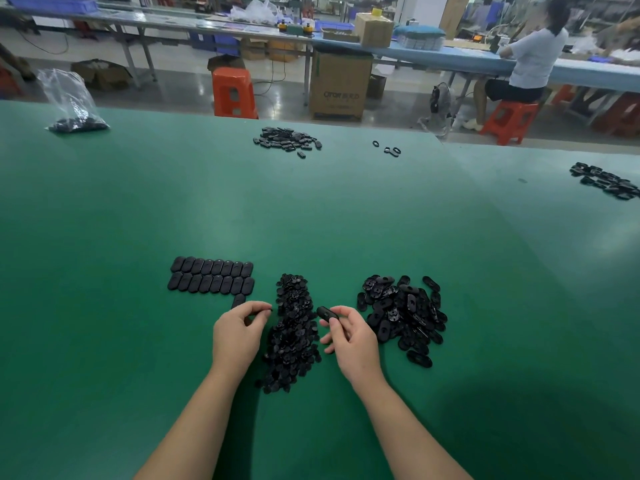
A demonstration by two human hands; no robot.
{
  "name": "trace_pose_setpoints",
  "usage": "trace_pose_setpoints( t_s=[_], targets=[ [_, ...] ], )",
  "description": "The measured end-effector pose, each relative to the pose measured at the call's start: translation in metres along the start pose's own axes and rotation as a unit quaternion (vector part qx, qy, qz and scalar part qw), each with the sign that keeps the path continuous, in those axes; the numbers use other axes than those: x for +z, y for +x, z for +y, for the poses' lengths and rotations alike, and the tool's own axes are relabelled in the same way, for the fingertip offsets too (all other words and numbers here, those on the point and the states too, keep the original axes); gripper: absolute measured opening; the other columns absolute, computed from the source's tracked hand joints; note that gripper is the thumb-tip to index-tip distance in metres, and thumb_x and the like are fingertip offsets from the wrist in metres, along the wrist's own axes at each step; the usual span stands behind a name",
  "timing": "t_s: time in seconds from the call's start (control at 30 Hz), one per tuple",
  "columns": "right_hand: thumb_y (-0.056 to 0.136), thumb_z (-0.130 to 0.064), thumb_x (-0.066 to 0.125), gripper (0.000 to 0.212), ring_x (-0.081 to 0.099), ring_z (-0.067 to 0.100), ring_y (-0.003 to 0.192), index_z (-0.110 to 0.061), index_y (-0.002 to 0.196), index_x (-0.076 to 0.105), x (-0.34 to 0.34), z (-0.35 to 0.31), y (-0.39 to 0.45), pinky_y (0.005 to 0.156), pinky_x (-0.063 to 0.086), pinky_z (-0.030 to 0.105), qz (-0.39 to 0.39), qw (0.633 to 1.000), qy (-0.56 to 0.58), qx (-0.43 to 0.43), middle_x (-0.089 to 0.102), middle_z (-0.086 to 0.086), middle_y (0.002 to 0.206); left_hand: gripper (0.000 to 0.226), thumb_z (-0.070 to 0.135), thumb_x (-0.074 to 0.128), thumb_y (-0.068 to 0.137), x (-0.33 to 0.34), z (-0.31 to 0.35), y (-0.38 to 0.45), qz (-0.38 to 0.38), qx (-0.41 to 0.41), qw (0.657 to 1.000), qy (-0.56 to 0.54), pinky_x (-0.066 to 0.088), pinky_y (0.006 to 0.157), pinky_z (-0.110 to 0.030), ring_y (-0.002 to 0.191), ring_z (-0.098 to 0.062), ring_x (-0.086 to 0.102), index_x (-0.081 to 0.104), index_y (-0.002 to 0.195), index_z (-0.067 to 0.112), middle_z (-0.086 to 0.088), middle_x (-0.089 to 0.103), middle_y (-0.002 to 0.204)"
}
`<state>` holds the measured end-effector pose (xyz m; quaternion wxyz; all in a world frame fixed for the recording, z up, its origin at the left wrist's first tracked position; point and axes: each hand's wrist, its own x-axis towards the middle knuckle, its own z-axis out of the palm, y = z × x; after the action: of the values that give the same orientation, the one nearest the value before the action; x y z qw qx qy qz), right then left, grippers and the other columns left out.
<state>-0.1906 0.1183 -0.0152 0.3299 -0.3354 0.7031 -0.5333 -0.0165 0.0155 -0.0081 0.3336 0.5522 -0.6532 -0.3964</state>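
My right hand (349, 337) pinches a black oval shell (326, 313) between thumb and fingers, just right of a long heap of small black inserts (293, 334). My left hand (239, 329) sits left of that heap, its thumb and forefinger pinching a tiny black piece (270, 309). Further right lies a pile of open black oval shells (403, 315). Behind my left hand, finished black ovals (212, 279) lie in two neat rows, and one more oval (239, 301) starts a third row.
The green table (311, 209) also carries a far pile of black parts (285, 139), three loose rings (388, 148), another pile at the right edge (606, 180) and a clear bag of parts (74, 109) at far left. Beyond are stools, boxes and a seated person.
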Motion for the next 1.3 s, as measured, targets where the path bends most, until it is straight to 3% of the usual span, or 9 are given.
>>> trace_pose_setpoints(
  t_s=[0.17, 0.33, 0.43, 0.53, 0.73, 1.0, 1.17, 1.3],
  targets=[
    [0.103, -0.009, 0.053, 0.025, 0.072, 0.014, 0.073, -0.033, 0.108, 0.061, 0.0, -0.001, -0.001, 0.064, 0.06, 0.027, -0.004, 1.0, -0.006, -0.007, 0.076, -0.01, 0.097, 0.014, 0.016, 0.072, 0.09, 0.016, 0.026, -0.009, -0.026, 0.024, 0.999, -0.014, 0.033, 0.043, -0.012, 0.04, -0.002, 0.044, 0.079, 0.09, 0.028, 0.017, 0.062, 0.056],
    [0.102, -0.008, 0.055, 0.023, 0.071, 0.012, 0.067, -0.029, 0.104, 0.064, 0.0, -0.001, -0.002, 0.06, 0.057, 0.024, -0.004, 1.0, -0.006, -0.016, 0.078, -0.01, 0.092, 0.013, 0.014, 0.072, 0.088, 0.036, 0.05, -0.017, -0.072, 0.06, 0.996, 0.006, 0.049, 0.072, -0.01, 0.075, 0.008, 0.064, 0.077, 0.089, 0.026, 0.019, 0.072, 0.079],
    [0.101, -0.01, 0.057, 0.02, 0.074, 0.015, 0.069, -0.028, 0.104, 0.065, 0.0, 0.002, -0.001, 0.061, 0.057, 0.025, 0.0, 1.0, -0.012, -0.018, 0.078, -0.006, 0.087, 0.01, 0.018, 0.071, 0.088, 0.046, 0.056, -0.019, -0.094, 0.06, 0.992, 0.054, 0.052, 0.07, -0.018, 0.072, 0.004, 0.064, 0.074, 0.085, 0.027, 0.018, 0.07, 0.075],
    [0.1, -0.012, 0.058, 0.018, 0.074, 0.015, 0.073, -0.027, 0.104, 0.067, -0.001, 0.006, 0.001, 0.068, 0.062, 0.035, -0.003, 1.0, -0.022, -0.016, 0.078, -0.005, 0.088, 0.012, 0.018, 0.069, 0.087, 0.051, 0.057, -0.019, -0.102, 0.052, 0.99, 0.088, 0.053, 0.066, -0.022, 0.068, 0.003, 0.062, 0.072, 0.082, 0.028, 0.018, 0.069, 0.073],
    [0.099, -0.013, 0.059, 0.014, 0.074, 0.016, 0.077, -0.021, 0.106, 0.068, -0.001, 0.009, 0.003, 0.077, 0.061, 0.048, -0.007, 0.999, -0.031, -0.015, 0.078, -0.004, 0.089, 0.012, 0.016, 0.069, 0.087, 0.055, 0.06, -0.017, -0.105, 0.041, 0.99, 0.09, 0.049, 0.064, -0.017, 0.071, 0.002, 0.062, 0.074, 0.083, 0.027, 0.017, 0.069, 0.075],
    [0.1, -0.01, 0.058, 0.016, 0.073, 0.019, 0.076, -0.022, 0.104, 0.067, -0.002, 0.009, 0.004, 0.072, 0.063, 0.045, 0.002, 1.0, -0.026, -0.012, 0.078, -0.003, 0.091, 0.013, 0.016, 0.068, 0.087, 0.055, 0.063, -0.016, -0.113, 0.027, 0.989, 0.091, 0.043, 0.061, -0.012, 0.074, 0.002, 0.062, 0.073, 0.081, 0.026, 0.016, 0.069, 0.076],
    [0.1, -0.009, 0.058, 0.022, 0.072, 0.015, 0.07, -0.029, 0.098, 0.066, -0.001, 0.009, 0.004, 0.064, 0.062, 0.036, 0.0, 1.0, -0.012, -0.014, 0.077, -0.003, 0.089, 0.015, 0.017, 0.07, 0.085, 0.06, 0.065, -0.015, -0.088, 0.007, 0.991, 0.098, 0.039, 0.058, -0.014, 0.072, 0.0, 0.06, 0.066, 0.075, 0.028, 0.013, 0.067, 0.074],
    [0.101, -0.008, 0.057, 0.02, 0.068, 0.013, 0.063, -0.025, 0.1, 0.067, -0.002, 0.007, 0.003, 0.058, 0.057, 0.029, -0.003, 1.0, -0.001, -0.011, 0.077, -0.001, 0.086, 0.016, 0.021, 0.074, 0.084, 0.062, 0.063, -0.015, -0.072, 0.001, 0.992, 0.108, 0.046, 0.063, -0.022, 0.074, -0.003, 0.06, 0.061, 0.08, 0.028, 0.013, 0.066, 0.077]
  ],
)
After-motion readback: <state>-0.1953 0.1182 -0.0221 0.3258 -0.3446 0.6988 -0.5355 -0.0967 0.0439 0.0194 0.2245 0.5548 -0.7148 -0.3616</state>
